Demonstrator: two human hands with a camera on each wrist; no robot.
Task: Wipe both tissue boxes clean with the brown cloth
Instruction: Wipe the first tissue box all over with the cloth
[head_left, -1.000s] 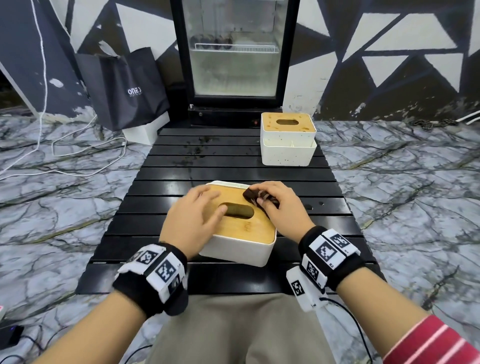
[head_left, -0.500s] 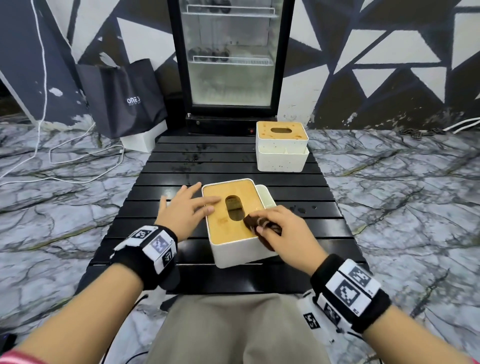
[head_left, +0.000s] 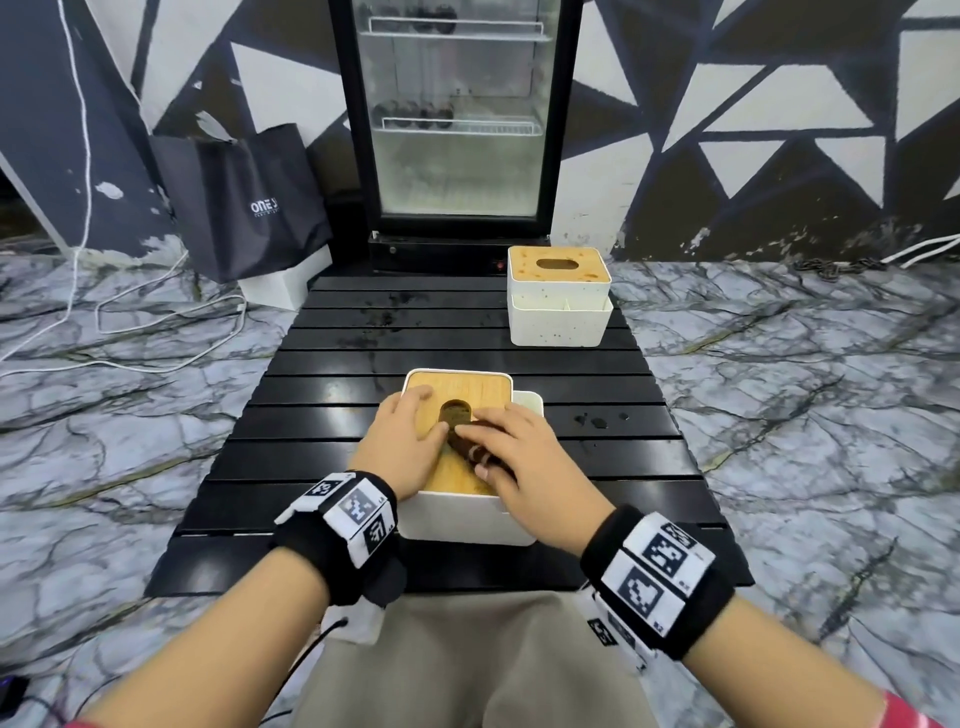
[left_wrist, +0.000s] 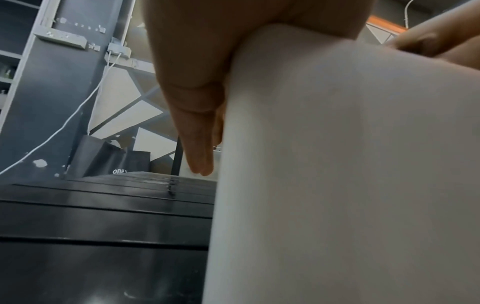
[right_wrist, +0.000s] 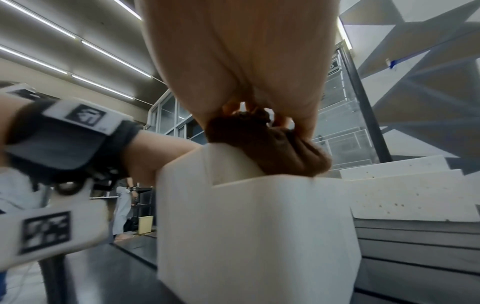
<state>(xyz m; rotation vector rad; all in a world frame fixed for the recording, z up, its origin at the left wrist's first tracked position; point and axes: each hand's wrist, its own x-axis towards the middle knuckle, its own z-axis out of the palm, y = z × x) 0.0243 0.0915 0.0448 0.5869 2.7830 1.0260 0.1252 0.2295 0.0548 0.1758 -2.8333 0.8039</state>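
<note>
A white tissue box with a bamboo lid (head_left: 470, 392) stands near the front of the black slatted table (head_left: 322, 447). My left hand (head_left: 402, 441) lies flat on the lid's left side, fingers straight, steadying the box (left_wrist: 337, 164). My right hand (head_left: 511, 452) grips the bunched brown cloth (head_left: 470, 444) and presses it on the lid beside the oval slot; from the right wrist the cloth (right_wrist: 272, 150) sits on the box's top edge (right_wrist: 259, 226). A second white tissue box (head_left: 558, 296), its lid spotted, stands at the table's far right.
A glass-door fridge (head_left: 457, 119) stands behind the table. A black bag (head_left: 254, 202) leans on the wall at the left, with white cables (head_left: 156, 322) on the marble floor. A few dark drops (head_left: 597, 421) lie on the slats right of the near box.
The near box has been turned so its lid runs front to back. My right hand with the cloth moved from the lid's far right to its middle. My left hand slid further onto the lid.
</note>
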